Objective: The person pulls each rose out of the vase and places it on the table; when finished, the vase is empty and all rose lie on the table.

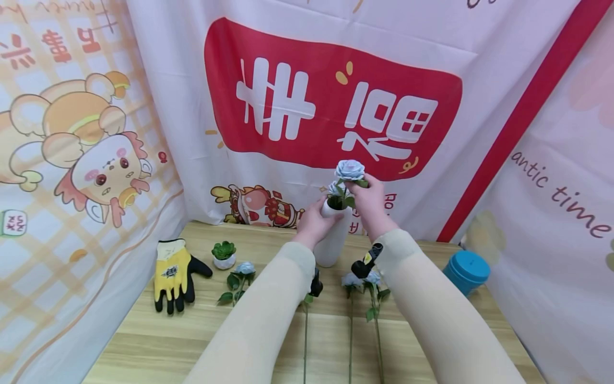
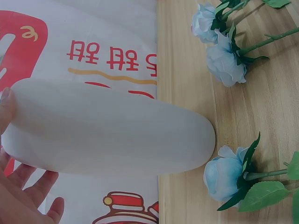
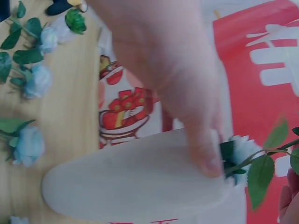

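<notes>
A tall white vase [image 1: 330,246] stands upright near the table's back edge. My left hand [image 1: 312,221] grips it close to its mouth, the thumb and fingers spread round its wall [image 2: 112,128]. Above the mouth, my right hand [image 1: 373,205] pinches a light blue artificial rose [image 1: 350,169] just under its bloom. Its green stem and leaves [image 3: 261,182] reach over the vase's opening in the right wrist view. Another pale rose [image 1: 334,188] pokes out of the mouth, its stem hidden inside. Several more blue roses [image 2: 226,60] lie on the table.
At the left lies a yellow and black work glove [image 1: 172,272], beside a small potted succulent [image 1: 224,255]. A blue lidded container [image 1: 467,271] stands at the right edge. Printed cloth [image 1: 331,101] hangs close behind the wooden table [image 1: 139,341]. Long rose stems [image 1: 351,341] run toward the front.
</notes>
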A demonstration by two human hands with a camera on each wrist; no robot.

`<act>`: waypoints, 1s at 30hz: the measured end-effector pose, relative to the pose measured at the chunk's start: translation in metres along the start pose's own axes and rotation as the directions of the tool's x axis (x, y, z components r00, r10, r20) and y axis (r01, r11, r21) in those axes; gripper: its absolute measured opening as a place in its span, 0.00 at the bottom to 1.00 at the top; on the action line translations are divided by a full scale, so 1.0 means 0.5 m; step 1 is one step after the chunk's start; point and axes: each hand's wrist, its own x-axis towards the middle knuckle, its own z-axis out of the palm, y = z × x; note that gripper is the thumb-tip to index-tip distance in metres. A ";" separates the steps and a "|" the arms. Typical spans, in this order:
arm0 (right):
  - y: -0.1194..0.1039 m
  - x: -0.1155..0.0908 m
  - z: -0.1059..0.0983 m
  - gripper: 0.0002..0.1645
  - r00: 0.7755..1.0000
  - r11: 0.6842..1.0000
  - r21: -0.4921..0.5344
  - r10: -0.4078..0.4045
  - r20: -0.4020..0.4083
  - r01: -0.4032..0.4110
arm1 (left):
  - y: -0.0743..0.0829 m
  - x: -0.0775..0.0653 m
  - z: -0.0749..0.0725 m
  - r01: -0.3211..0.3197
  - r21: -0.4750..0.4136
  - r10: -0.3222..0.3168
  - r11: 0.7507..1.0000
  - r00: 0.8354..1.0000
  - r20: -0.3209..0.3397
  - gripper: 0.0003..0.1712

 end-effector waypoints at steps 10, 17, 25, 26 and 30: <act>-0.075 -0.005 -0.033 0.23 0.997 0.995 0.060 -0.077 -0.022 0.078 | 0.006 -0.002 -0.001 0.025 0.041 -0.025 0.999 1.000 0.000 0.46; -0.129 -0.019 -0.060 0.27 0.990 0.987 0.086 -0.135 -0.043 0.138 | -0.002 0.001 0.001 0.030 0.033 -0.030 0.999 0.999 0.013 0.47; -0.182 -0.044 -0.104 0.28 0.964 0.927 0.265 -0.263 -0.039 0.264 | -0.010 0.007 0.007 0.015 0.025 -0.016 1.000 1.000 0.007 0.47; -0.188 -0.046 -0.110 0.28 0.962 0.920 0.285 -0.271 -0.041 0.271 | -0.009 0.007 0.007 0.014 0.029 -0.014 0.999 1.000 0.005 0.47; -0.206 -0.054 -0.138 0.30 0.957 0.903 0.321 -0.286 -0.045 0.285 | -0.005 0.007 0.007 0.012 0.045 -0.012 0.999 1.000 -0.006 0.47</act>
